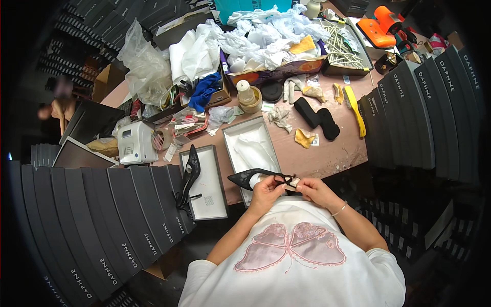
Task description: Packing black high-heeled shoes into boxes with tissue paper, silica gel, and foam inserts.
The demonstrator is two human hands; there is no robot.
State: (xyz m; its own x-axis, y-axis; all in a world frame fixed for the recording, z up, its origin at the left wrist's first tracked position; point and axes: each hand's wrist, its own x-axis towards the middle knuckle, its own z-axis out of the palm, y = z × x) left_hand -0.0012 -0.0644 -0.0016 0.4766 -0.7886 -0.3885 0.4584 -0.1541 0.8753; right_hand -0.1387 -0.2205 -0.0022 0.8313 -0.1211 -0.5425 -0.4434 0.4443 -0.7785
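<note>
A black pointed slingback shoe (240, 178) lies across the near end of an open grey box, its toe to the left. My left hand (266, 195) is closed at the shoe's heel end, pinching the thin black strap (289, 180). Just right of it, my right hand (316, 192) pinches the other side of that strap, fingers together. White paper (251, 151) lies inside the open box (271, 138). The matching black shoe (192, 171) rests on the left side of a grey box lid (217, 197), its strap hanging near the lid's edge.
Stacked dark shoe boxes (117, 215) stand at the left, with more boxes (424, 112) at the right. On the table are a bottle (246, 94), black pads (317, 118), a yellow tool (354, 110), a white label printer (137, 143) and a carton of crumpled paper (276, 43).
</note>
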